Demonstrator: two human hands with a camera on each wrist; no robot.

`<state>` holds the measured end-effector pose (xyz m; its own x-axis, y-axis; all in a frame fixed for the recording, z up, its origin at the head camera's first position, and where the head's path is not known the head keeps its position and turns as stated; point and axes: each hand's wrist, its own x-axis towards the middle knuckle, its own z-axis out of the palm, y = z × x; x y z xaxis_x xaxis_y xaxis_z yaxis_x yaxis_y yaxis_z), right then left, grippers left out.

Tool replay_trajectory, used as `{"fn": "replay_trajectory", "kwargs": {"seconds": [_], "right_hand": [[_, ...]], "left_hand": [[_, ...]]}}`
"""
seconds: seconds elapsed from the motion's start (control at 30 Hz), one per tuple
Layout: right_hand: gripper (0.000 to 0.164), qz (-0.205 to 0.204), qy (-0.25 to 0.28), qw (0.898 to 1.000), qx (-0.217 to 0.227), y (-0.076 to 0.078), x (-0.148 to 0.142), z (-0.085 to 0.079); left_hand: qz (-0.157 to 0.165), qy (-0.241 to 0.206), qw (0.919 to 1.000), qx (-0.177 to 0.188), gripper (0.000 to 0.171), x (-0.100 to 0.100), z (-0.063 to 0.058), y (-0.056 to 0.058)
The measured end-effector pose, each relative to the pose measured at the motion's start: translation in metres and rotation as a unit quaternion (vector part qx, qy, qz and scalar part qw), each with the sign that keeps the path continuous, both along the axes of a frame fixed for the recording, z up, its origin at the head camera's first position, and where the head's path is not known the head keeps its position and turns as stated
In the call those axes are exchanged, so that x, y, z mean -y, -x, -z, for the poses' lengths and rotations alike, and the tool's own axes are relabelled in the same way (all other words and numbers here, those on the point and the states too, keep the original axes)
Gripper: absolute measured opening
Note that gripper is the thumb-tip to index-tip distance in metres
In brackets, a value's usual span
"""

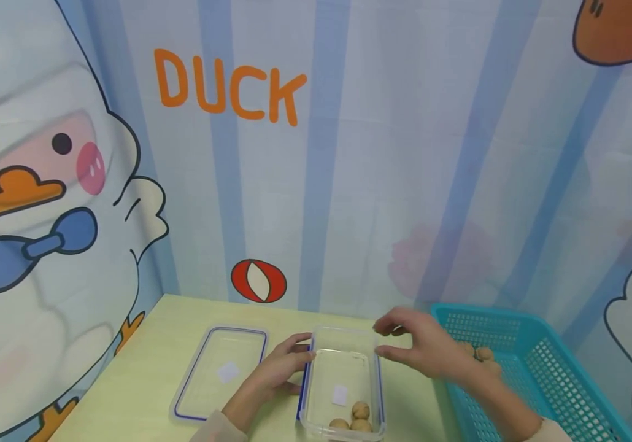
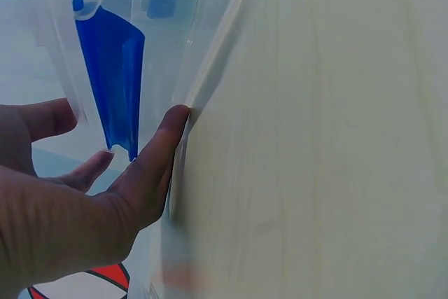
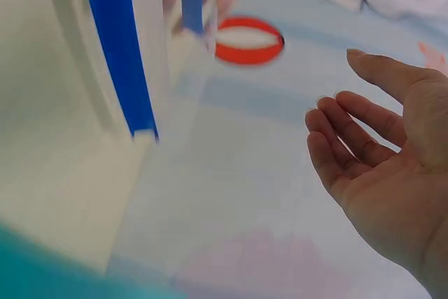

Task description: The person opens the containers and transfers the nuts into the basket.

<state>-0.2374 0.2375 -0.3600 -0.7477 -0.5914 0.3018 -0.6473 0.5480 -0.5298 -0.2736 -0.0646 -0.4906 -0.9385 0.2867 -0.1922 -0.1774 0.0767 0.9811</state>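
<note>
A clear plastic food container [image 1: 343, 368] with blue side clips stands on the table. Inside it, a few walnuts [image 1: 361, 410] lie at the near end, along with a small white label. My left hand [image 1: 283, 365] rests against the container's left side, fingertips near the rim; the left wrist view shows its fingers [image 2: 150, 166] extended along the wall beside a blue clip [image 2: 115, 75]. Just off the container's right rim hovers my right hand [image 1: 421, 344]. Its fingers are loosely bent and apart from the thumb, and the right wrist view shows nothing in it.
Left of the container lies a clear lid [image 1: 219, 374] with a blue seal. A turquoise basket [image 1: 564, 362] stands on the right, with several walnuts [image 1: 484, 353] partly behind my right arm. A printed curtain [image 1: 393, 153] closes off the back of the pale yellow table [image 1: 134, 374].
</note>
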Motion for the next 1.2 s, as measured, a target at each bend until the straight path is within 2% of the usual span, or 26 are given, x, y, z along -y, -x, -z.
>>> {"fn": "replay_trajectory", "kwargs": {"seconds": [0.23,0.5,0.63,0.9,1.2], "right_hand": [[0.024,-0.078,-0.056,0.994,0.052,-0.003,0.042,0.024],[0.021,-0.116,-0.107,0.984,0.087,0.002,0.063,0.054],[0.024,-0.138,-0.128,0.978,0.090,0.003,0.066,0.065],[0.016,-0.137,-0.199,0.966,0.087,-0.002,0.074,0.073],[0.009,-0.124,-0.217,0.962,0.110,-0.003,0.077,0.077]], "left_hand": [[-0.001,-0.001,1.0000,-0.002,0.061,-0.001,-0.001,-0.001],[0.000,-0.001,1.0000,-0.004,0.060,0.000,-0.002,0.000],[-0.002,-0.002,1.0000,0.001,0.061,0.000,-0.002,0.000],[-0.005,-0.001,1.0000,0.004,0.059,0.000,-0.003,0.000],[-0.001,0.002,1.0000,0.002,0.060,0.000,-0.001,0.001]]}}
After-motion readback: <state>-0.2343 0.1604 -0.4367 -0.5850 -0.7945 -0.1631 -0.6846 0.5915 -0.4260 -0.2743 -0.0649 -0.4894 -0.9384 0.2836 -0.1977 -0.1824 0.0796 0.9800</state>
